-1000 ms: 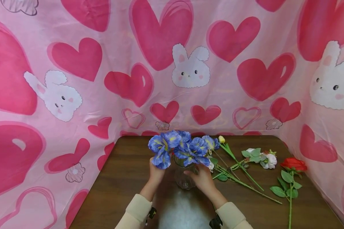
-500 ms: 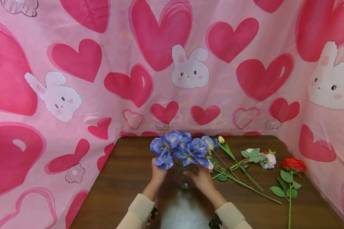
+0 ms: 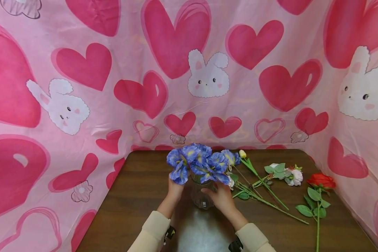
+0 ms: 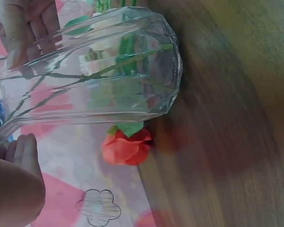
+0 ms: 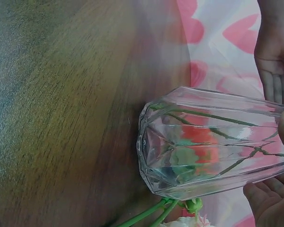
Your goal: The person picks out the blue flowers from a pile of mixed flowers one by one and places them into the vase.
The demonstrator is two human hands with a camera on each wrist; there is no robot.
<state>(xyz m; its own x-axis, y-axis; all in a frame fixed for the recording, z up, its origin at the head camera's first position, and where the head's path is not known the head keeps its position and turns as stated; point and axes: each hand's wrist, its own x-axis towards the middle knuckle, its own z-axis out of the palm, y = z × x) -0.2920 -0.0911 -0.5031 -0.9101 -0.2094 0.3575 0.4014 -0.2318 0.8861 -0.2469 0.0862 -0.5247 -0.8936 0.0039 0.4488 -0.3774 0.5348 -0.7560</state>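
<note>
A clear faceted glass vase (image 3: 202,200) stands on the table, with blue iris flowers (image 3: 208,164) over its mouth. Thin green stems (image 5: 213,118) cross inside it. My right hand (image 3: 223,196) holds the vase from the right, thumb over the near side and fingers round the far side. My left hand (image 3: 175,190) is at the left of the vase's neck, under the leftmost bloom. In the left wrist view its fingers (image 4: 29,150) lie fairly straight beside the neck. The petals hide those fingertips in the head view.
To the right on the brown wooden table (image 3: 129,206) lie a yellow tulip (image 3: 243,154), white roses (image 3: 296,177) with leaves, and a red rose (image 3: 321,180). A pink heart-patterned cloth (image 3: 245,91) hangs round the table's back and sides.
My left hand and the leftmost iris bloom have shifted slightly right, toward the vase. The right hand and the vase have stayed in place.
</note>
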